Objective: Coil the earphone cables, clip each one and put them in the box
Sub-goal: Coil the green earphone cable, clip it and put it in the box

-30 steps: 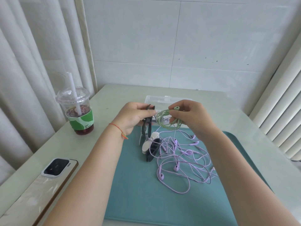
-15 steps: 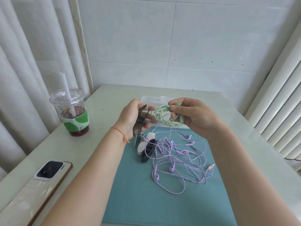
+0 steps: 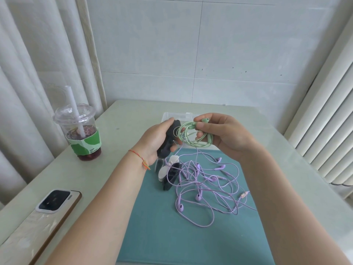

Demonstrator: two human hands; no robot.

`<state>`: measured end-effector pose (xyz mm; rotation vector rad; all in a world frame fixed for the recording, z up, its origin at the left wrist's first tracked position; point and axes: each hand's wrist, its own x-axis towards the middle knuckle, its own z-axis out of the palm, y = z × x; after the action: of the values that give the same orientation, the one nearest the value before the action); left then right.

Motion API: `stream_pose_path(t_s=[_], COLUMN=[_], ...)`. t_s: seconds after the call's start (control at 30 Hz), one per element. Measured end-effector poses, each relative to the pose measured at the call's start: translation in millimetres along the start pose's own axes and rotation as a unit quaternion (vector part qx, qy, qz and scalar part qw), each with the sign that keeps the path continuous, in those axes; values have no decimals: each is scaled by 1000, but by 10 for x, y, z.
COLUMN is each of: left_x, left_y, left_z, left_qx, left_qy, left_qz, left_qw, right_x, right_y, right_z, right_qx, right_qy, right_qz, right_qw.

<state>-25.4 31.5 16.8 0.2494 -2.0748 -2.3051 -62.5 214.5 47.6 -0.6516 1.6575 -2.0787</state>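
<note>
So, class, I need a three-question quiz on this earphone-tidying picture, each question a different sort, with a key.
1. True or false: the coiled green earphone cable lies on the teal mat.
2. Which hand grips the dark plastic clip? A left hand; B right hand; C neither
3. Fill in: the loose tangled earphone cables on the mat are ____ in colour.

Key: 1 false, the right hand holds it above the mat; 2 A; 3 purple.

I see a pale green earphone coil, a black clip, lilac cables on a teal mat, a white clip, and a cup with a green-and-white sleeve.
</note>
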Motion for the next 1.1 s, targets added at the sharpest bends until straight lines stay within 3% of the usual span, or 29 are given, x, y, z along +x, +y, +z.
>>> stream_pose_path(t_s=[0.17, 0.3, 0.53, 0.73, 0.9, 1.1], left_x=[-86, -69, -141, -157, -202, -168], left_y=[49, 5, 41, 70, 108, 87], left_z=[104, 105, 140, 115, 117, 118], left_qx=[65, 47, 24, 86, 109, 113], left_qy=[-21, -6, -65, -34, -79, -46], left_qz=[39, -2, -20, -1, 33, 24], left_qw=[997, 999, 997, 996, 990, 992], right_x=[-1, 2, -11, -12, -40, -55], right_y=[33, 37, 40, 30, -2, -9], right_z=[91, 94, 90, 47, 17, 6], right_qx=[-41, -151, -250, -213, -114, -80], right_qy=[-13, 1, 10, 13, -23, -61], right_qz=[-37, -70, -70, -30, 37, 34], right_qw=[998, 986, 966, 977, 992, 994])
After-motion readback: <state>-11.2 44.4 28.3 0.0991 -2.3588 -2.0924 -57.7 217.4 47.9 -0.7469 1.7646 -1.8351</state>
